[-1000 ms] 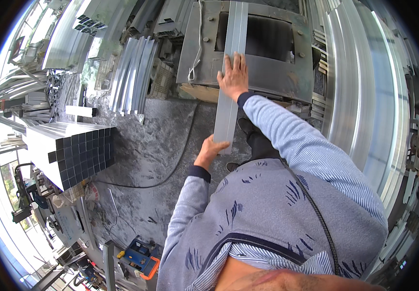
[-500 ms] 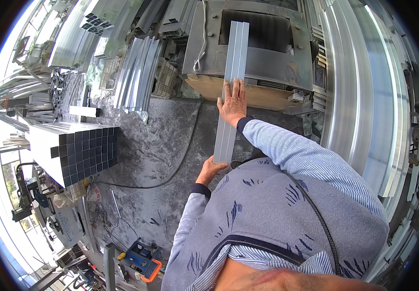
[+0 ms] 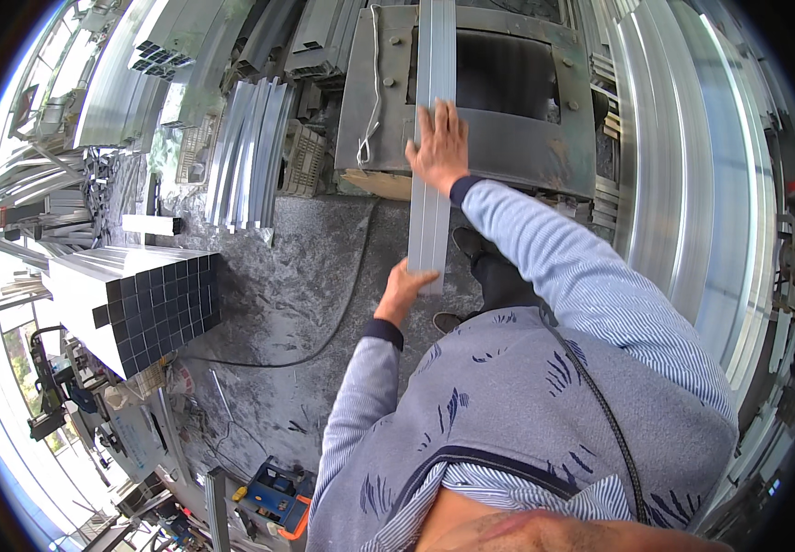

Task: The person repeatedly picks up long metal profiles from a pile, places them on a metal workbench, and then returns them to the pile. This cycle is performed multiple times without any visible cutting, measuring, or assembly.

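A long silver metal profile (image 3: 429, 221) with lengthwise grooves runs away from me, its far part over the dark opening of a grey metal housing (image 3: 517, 138). My left hand (image 3: 401, 293) grips its near end, thumb across the top; the other fingers are mostly hidden below. On top of the profile, further along, lies my right hand (image 3: 440, 152), fingers stretched out and apart, thumb toward the left edge. The far end of the profile runs out of the picture at the top.
Stacked square tubes (image 3: 163, 308) stand at the left. Metal strips (image 3: 247, 156) lean beside a crate (image 3: 303, 161). Long profiles (image 3: 669, 166) line the right side. A black cable (image 3: 347, 317) crosses the floor, and a blue toolbox (image 3: 275, 497) sits lower left.
The profile has moved away from me, its far end now beyond the upper edge. Both hands have moved forward with it, and the left thumb now lies across the near end.
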Available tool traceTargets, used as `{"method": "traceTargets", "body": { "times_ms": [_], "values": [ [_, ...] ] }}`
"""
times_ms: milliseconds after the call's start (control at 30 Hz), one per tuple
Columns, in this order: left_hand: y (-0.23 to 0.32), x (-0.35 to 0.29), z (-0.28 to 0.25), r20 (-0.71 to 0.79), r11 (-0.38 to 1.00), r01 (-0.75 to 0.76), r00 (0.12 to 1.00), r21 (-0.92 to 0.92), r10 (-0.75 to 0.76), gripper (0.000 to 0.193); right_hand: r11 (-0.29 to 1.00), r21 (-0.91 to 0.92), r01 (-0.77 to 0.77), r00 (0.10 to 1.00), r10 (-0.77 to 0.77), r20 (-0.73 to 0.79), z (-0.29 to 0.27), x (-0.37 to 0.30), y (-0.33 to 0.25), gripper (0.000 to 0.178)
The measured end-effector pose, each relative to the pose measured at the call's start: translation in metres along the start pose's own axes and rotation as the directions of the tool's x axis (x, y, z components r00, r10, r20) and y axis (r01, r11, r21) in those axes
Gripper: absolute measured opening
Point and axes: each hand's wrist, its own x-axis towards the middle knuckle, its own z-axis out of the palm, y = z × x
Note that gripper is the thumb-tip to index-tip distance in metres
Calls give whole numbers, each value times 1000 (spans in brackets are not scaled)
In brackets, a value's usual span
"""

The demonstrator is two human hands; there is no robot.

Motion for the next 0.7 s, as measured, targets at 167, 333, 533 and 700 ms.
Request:
{"method": "traceTargets", "body": {
  "times_ms": [167, 333, 533, 700],
  "values": [
    [111, 84, 9, -46, 989, 79, 996, 121, -74, 49, 996, -53, -67, 991, 60, -122, 11, 124, 42, 84],
    [145, 98, 16, 17, 994, 37, 999, 98, -39, 58, 979, -138, -150, 985, 136, -107, 13, 152, 55, 92],
    [58, 37, 6, 62, 999, 39, 997, -22, -38, 59, 985, -90, -146, 989, 147, 5, 0, 52, 20, 95],
    [-34, -40, -14, 45, 998, -1, 999, 70, -2, 59, 986, -19, -167, 981, 168, 98, -15, -57, -26, 98]
  ]
}}
